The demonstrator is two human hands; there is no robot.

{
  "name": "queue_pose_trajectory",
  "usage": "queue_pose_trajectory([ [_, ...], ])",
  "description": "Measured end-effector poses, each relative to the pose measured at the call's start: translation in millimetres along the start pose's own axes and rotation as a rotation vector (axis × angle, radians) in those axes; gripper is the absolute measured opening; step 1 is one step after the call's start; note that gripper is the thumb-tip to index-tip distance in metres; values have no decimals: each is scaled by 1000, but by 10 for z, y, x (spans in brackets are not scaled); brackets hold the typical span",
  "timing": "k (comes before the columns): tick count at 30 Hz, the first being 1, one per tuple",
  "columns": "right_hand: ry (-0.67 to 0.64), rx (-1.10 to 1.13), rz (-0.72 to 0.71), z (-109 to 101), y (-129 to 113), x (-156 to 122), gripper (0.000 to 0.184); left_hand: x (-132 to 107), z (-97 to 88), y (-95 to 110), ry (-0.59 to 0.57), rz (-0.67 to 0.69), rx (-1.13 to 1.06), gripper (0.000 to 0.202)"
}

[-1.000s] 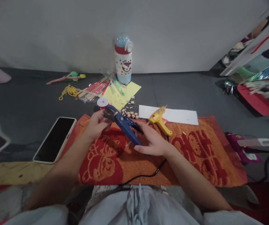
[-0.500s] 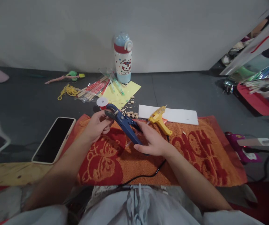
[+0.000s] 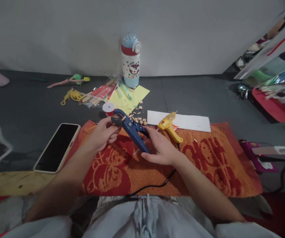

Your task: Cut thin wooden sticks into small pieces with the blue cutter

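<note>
My right hand (image 3: 161,149) is wrapped round the handles of a blue pipe cutter (image 3: 135,135), which is tilted with its jaws up and to the left. The two handles stand a little apart. At the jaws, my left hand (image 3: 105,135) is closed with its fingers curled. A short pale end of a wooden stick (image 3: 124,118) shows at the jaws; the rest of it is hidden by the cutter and my left fingers. Just beyond the jaws lie several small cut wooden pieces (image 3: 139,120). Beneath both hands is an orange and red towel (image 3: 157,178).
A yellow glue gun (image 3: 168,126) rests against a white board (image 3: 194,122), its black cord crossing the towel. Behind are a thread spool (image 3: 108,107), yellow paper (image 3: 141,93), wrapped sticks (image 3: 99,94) and a bottle (image 3: 131,62). A phone (image 3: 57,147) lies left, a purple device (image 3: 258,155) right.
Both hands and the cutter stay almost in place. The right hand's grip on the handles has shifted very slightly.
</note>
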State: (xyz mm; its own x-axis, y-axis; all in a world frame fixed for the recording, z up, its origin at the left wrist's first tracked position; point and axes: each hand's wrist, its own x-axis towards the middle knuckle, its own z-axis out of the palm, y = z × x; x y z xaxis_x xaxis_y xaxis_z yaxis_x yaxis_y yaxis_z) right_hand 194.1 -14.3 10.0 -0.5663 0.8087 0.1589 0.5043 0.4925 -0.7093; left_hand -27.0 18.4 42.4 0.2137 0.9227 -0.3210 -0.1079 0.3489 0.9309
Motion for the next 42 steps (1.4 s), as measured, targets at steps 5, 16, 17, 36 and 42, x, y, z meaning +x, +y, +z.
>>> queue_pose_trajectory([
  [5, 5, -9, 3, -14, -2, 4, 80, 2, 2, -3, 0, -16, -3, 43],
  [16, -124, 347, 19, -70, 120, -55, 79, 55, -42, -30, 7, 193, 73, 34],
  [17, -133, 376, 28, -69, 127, -63, 79, 60, -40, -34, 11, 210, 64, 34],
  [36, -204, 563, 110, -15, 156, -88, 80, 87, -64, -86, 9, 252, 23, 36],
  [42, -67, 194, 7, -69, 49, -19, 77, 90, -23, -99, 53, 164, 65, 32],
])
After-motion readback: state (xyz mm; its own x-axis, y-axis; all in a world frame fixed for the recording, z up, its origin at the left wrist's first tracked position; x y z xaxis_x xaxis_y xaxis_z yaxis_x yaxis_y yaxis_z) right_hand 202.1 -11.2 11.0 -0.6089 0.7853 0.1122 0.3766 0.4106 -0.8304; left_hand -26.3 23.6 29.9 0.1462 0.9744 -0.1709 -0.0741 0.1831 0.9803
